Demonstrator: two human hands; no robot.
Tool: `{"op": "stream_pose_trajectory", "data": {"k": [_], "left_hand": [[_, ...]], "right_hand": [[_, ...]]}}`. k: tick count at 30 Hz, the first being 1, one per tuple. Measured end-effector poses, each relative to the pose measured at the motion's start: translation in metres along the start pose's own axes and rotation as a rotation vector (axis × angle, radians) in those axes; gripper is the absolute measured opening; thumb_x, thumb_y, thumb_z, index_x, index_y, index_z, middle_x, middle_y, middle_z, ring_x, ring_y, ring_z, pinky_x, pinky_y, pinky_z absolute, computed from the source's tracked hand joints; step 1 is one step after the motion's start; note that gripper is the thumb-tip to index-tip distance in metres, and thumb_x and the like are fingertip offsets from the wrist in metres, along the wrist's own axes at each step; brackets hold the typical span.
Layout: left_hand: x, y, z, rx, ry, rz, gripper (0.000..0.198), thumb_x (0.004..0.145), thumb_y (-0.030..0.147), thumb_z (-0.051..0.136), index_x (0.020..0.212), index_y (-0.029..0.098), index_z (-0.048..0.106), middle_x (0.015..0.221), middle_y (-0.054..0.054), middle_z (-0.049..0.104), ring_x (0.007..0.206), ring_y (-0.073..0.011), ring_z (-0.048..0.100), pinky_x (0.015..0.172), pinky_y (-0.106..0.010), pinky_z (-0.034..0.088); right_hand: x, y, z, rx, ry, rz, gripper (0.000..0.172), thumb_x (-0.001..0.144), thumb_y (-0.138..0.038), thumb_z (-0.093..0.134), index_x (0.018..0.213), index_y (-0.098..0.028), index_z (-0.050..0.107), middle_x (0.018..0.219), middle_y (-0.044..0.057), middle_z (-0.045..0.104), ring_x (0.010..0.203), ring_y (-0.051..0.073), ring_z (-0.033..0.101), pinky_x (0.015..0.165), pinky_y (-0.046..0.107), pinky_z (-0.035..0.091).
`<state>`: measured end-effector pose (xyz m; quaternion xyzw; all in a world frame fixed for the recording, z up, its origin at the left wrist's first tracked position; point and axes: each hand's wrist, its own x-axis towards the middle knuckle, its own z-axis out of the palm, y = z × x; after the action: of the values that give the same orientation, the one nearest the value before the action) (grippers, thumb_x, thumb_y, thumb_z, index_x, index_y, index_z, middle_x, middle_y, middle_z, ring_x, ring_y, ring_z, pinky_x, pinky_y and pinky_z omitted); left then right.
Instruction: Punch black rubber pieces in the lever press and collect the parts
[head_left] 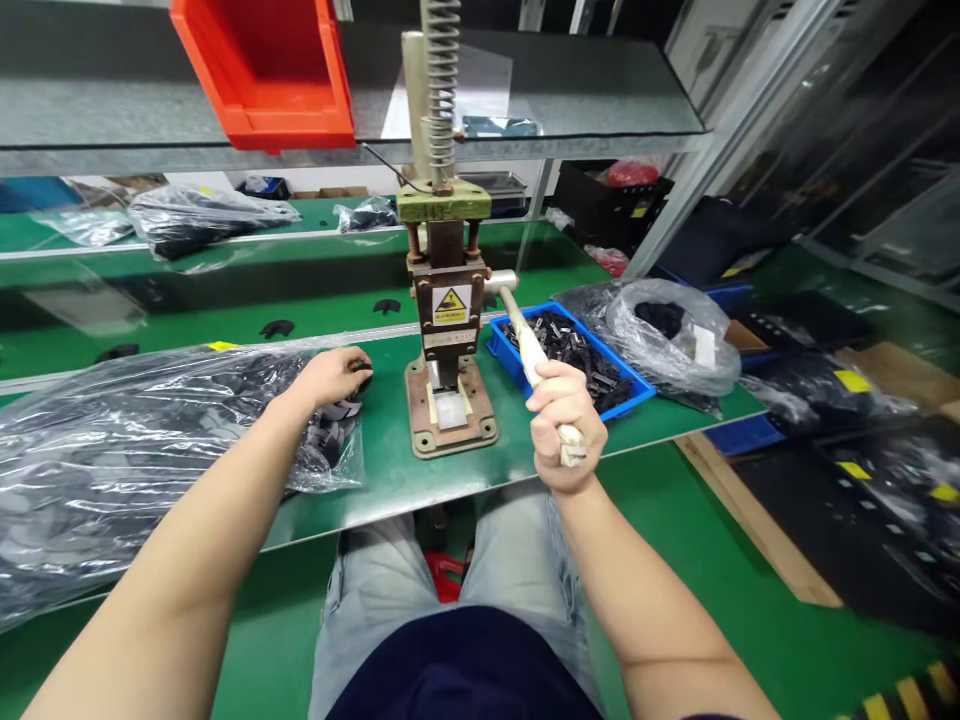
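Right hand (564,420), lower centre: fingers wrapped fully around the press lever (529,350). Left hand (330,376), centre left: fingers curled on a dark part (363,372) at the mouth of the bag (150,440). Press (448,300) stands between the hands.

The right hand (566,425) is gripping the press lever (529,345) — the left hand (330,378) is reaching into the clear bag (112,440) of dark parts beside the hand press (448,330).
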<state>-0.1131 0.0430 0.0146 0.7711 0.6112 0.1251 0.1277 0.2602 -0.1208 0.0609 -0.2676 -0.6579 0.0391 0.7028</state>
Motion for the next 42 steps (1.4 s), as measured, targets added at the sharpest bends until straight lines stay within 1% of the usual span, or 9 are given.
{"op": "stream_pose_trajectory", "data": {"k": [4, 8, 12, 16, 20, 23, 31, 36, 42], "left_hand": [[-0.031, 0.021, 0.016, -0.137, 0.085, -0.082, 0.033, 0.093, 0.053, 0.065, 0.109, 0.025, 0.069, 0.087, -0.002, 0.076, 0.076, -0.0205, 0.070, 0.071, -0.030, 0.051], [-0.050, 0.033, 0.036, 0.013, -0.057, 0.006, 0.032, 0.095, 0.040, 0.063, 0.123, 0.026, 0.068, 0.100, -0.006, 0.080, 0.092, -0.0255, 0.075, 0.079, -0.033, 0.053], [-0.055, 0.037, 0.041, 0.047, -0.143, 0.001, 0.023, 0.096, 0.036, 0.061, 0.114, 0.026, 0.071, 0.100, -0.007, 0.080, 0.099, -0.0285, 0.076, 0.084, -0.035, 0.054], [-0.059, 0.044, 0.041, -0.383, -0.091, -0.141, 0.023, 0.093, 0.044, 0.068, 0.105, 0.025, 0.068, 0.086, -0.001, 0.074, 0.080, -0.0223, 0.074, 0.076, -0.033, 0.059], [-0.061, 0.067, 0.046, -0.967, -0.053, -0.201, 0.041, 0.082, 0.049, 0.085, 0.098, 0.023, 0.059, 0.079, 0.004, 0.066, 0.072, -0.0166, 0.074, 0.071, -0.031, 0.065], [-0.057, 0.090, 0.049, -1.112, -0.114, -0.277, 0.047, 0.079, 0.047, 0.091, 0.097, 0.020, 0.056, 0.076, 0.002, 0.070, 0.067, -0.0158, 0.076, 0.065, -0.028, 0.065], [-0.034, 0.131, 0.059, -1.117, -0.135, -0.364, 0.037, 0.090, 0.039, 0.084, 0.083, 0.020, 0.054, 0.056, 0.003, 0.065, 0.053, -0.0123, 0.070, 0.052, -0.018, 0.057], [-0.027, 0.133, 0.062, -1.086, -0.183, -0.381, 0.042, 0.086, 0.040, 0.088, 0.083, 0.022, 0.050, 0.056, 0.002, 0.066, 0.050, -0.0144, 0.070, 0.050, -0.021, 0.057], [-0.016, 0.131, 0.060, -0.959, -0.277, -0.388, 0.029, 0.089, 0.034, 0.084, 0.091, 0.022, 0.058, 0.054, 0.005, 0.061, 0.042, -0.0120, 0.062, 0.044, -0.019, 0.048]], "right_hand": [[0.000, -0.002, 0.000, 0.009, -0.013, 0.013, 0.015, 0.093, -0.028, 0.067, 0.080, -0.027, 0.060, 0.086, 0.002, 0.069, 0.113, 0.028, 0.070, 0.105, 0.058, 0.055], [0.000, -0.003, -0.001, 0.016, -0.009, 0.020, 0.013, 0.093, -0.027, 0.066, 0.081, -0.026, 0.061, 0.087, 0.002, 0.069, 0.115, 0.028, 0.070, 0.106, 0.057, 0.055], [0.000, -0.003, -0.002, 0.012, -0.022, 0.012, 0.012, 0.092, -0.026, 0.067, 0.082, -0.026, 0.061, 0.087, 0.001, 0.069, 0.115, 0.028, 0.070, 0.106, 0.057, 0.055], [-0.001, -0.002, -0.001, 0.009, -0.007, 0.018, 0.013, 0.093, -0.028, 0.067, 0.081, -0.027, 0.061, 0.086, 0.002, 0.069, 0.113, 0.028, 0.070, 0.106, 0.057, 0.055], [-0.001, -0.002, 0.002, 0.012, 0.018, 0.021, 0.015, 0.094, -0.030, 0.065, 0.080, -0.027, 0.061, 0.085, 0.002, 0.068, 0.112, 0.028, 0.071, 0.105, 0.058, 0.056], [-0.001, -0.002, 0.002, 0.006, 0.018, 0.018, 0.015, 0.094, -0.030, 0.066, 0.080, -0.027, 0.061, 0.084, 0.001, 0.068, 0.110, 0.028, 0.071, 0.104, 0.057, 0.056], [-0.001, -0.003, -0.002, 0.005, -0.022, 0.013, 0.013, 0.094, -0.030, 0.067, 0.082, -0.027, 0.062, 0.088, 0.002, 0.070, 0.115, 0.028, 0.070, 0.106, 0.057, 0.056], [-0.001, -0.003, -0.003, 0.015, -0.031, 0.014, 0.012, 0.094, -0.028, 0.068, 0.084, -0.026, 0.062, 0.088, 0.002, 0.070, 0.117, 0.029, 0.070, 0.107, 0.058, 0.055], [-0.002, -0.003, 0.001, 0.003, 0.008, 0.025, 0.014, 0.095, -0.032, 0.067, 0.083, -0.029, 0.061, 0.083, 0.002, 0.068, 0.112, 0.029, 0.071, 0.106, 0.058, 0.057]]}}
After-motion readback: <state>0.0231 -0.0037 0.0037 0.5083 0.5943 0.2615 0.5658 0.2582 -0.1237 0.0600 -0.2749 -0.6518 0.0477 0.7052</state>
